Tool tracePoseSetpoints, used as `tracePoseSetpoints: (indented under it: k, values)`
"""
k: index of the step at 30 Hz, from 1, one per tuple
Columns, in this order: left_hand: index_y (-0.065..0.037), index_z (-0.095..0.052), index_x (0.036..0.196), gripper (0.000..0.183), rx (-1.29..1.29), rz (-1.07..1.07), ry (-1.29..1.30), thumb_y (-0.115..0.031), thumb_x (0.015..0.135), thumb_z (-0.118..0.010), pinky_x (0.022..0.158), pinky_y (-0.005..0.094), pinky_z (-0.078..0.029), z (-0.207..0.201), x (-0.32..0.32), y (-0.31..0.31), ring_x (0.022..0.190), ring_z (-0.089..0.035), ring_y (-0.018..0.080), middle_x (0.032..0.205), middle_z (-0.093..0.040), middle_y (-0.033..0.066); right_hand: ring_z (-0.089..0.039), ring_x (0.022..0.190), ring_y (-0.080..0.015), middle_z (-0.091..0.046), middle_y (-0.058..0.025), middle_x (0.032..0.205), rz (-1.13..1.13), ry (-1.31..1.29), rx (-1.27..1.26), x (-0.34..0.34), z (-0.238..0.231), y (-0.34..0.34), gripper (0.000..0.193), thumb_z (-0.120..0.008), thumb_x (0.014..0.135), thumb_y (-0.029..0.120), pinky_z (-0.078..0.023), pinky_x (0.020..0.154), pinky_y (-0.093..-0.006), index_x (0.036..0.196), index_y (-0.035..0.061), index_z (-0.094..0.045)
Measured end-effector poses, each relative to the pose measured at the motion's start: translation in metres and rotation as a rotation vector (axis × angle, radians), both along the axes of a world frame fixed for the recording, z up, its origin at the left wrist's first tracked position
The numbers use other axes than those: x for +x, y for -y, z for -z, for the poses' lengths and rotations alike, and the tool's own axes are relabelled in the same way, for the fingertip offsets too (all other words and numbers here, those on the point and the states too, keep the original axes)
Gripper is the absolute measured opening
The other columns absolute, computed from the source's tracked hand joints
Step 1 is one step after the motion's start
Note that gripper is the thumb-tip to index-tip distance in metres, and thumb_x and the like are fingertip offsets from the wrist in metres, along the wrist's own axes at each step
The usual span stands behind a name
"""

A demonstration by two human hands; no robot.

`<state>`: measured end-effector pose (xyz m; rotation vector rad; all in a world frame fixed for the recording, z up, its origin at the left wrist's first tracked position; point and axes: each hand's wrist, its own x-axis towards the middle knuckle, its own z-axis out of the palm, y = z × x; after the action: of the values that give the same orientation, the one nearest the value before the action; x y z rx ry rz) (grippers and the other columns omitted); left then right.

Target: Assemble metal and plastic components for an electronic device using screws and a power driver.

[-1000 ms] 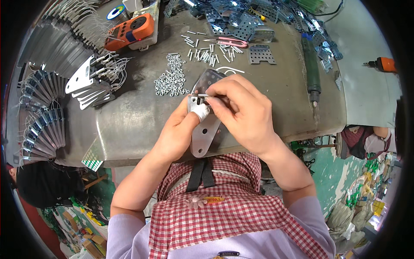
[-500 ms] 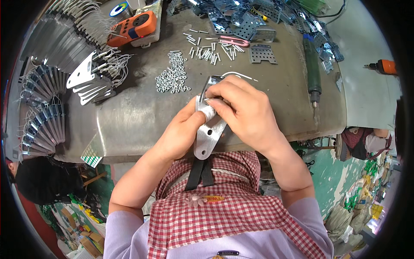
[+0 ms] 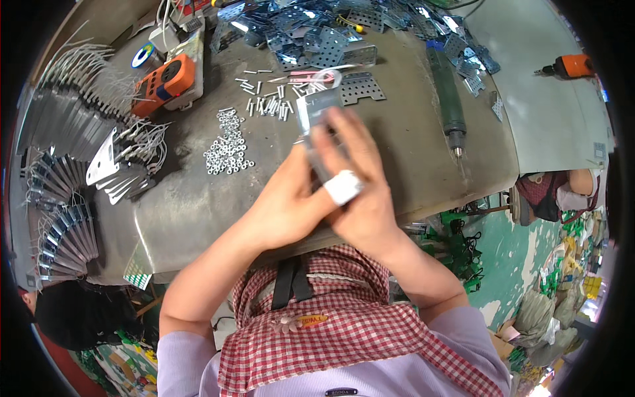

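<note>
Both hands are together above the near part of the bench, around a shiny metal bracket (image 3: 318, 106) with a loop of white wire (image 3: 338, 78) at its far end. My left hand (image 3: 284, 202) grips the bracket from the left. White tape wraps the left thumb (image 3: 344, 187), which crosses over my right hand (image 3: 367, 205). The right fingers lie along the bracket's right side, blurred by motion. The bracket's near part is hidden by the hands. Beyond it are scattered metal pins (image 3: 271, 106), and a pile of small nuts (image 3: 228, 149) lies to the left.
Wired metal plates (image 3: 106, 162) stand in rows at the left. An orange meter (image 3: 161, 86) and a solder spool (image 3: 143, 56) sit at the far left. Blue-tinted perforated plates (image 3: 324, 46) are heaped at the back. A green power screwdriver (image 3: 448, 99) and pink-handled scissors (image 3: 311, 77) lie rightward and ahead.
The bracket has turned over between the hands and moved slightly away from me. My right hand has shifted lower, and the left thumb now overlaps it. The whole view has swung right.
</note>
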<state>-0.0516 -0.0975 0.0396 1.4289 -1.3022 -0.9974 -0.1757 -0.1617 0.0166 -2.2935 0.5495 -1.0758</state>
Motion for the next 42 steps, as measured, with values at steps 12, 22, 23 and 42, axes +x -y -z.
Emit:
tracePoseSetpoints:
  k: [12, 22, 23, 42]
  values:
    - [-0.003, -0.055, 0.085, 0.018, -0.550, -0.405, 0.817, -0.005, 0.070, -0.064, 0.074, 0.0358, -0.042, 0.032, 0.026, 0.117, 0.084, -0.052, 0.0279, 0.087, -0.056, 0.0084, -0.043, 0.116, -0.0253, -0.036, -0.0140, 0.133, 0.054, 0.692, 1.008, -0.041, 0.019, 0.025, 0.065, -0.034, 0.076, -0.011, -0.040, 0.095, -0.0397, 0.138, 0.0014, -0.019]
    - [0.002, -0.059, 0.091, 0.029, -0.425, -0.453, 0.637, 0.003, 0.062, -0.061, 0.059, 0.0316, -0.039, 0.019, 0.036, -0.012, 0.064, -0.046, 0.0246, 0.068, -0.046, 0.0098, -0.040, 0.120, -0.0288, -0.033, -0.0142, 0.135, -0.543, 0.659, 1.596, -0.007, -0.001, -0.022, 0.067, -0.040, 0.076, -0.002, -0.039, 0.095, -0.0475, 0.138, 0.0027, -0.017]
    - [0.002, -0.059, 0.091, 0.029, -0.422, -0.460, 0.637, 0.003, 0.062, -0.061, 0.059, 0.0316, -0.039, 0.021, 0.037, -0.017, 0.064, -0.046, 0.0246, 0.068, -0.046, 0.0098, -0.037, 0.122, -0.0314, -0.030, -0.0155, 0.137, -0.582, 0.625, 1.601, -0.004, -0.002, -0.025, 0.068, -0.041, 0.074, 0.000, -0.037, 0.095, -0.0514, 0.138, 0.0028, -0.017]
    - [-0.004, -0.057, 0.088, 0.032, -0.512, -0.525, 0.847, -0.013, 0.061, -0.071, 0.063, 0.0341, -0.038, 0.014, 0.039, -0.032, 0.068, -0.049, 0.0250, 0.072, -0.049, 0.0067, -0.041, 0.120, -0.0275, -0.035, -0.0145, 0.134, -0.469, 0.437, 1.254, 0.001, 0.011, -0.042, 0.066, -0.044, 0.076, -0.003, -0.037, 0.097, -0.0425, 0.137, 0.0034, -0.021]
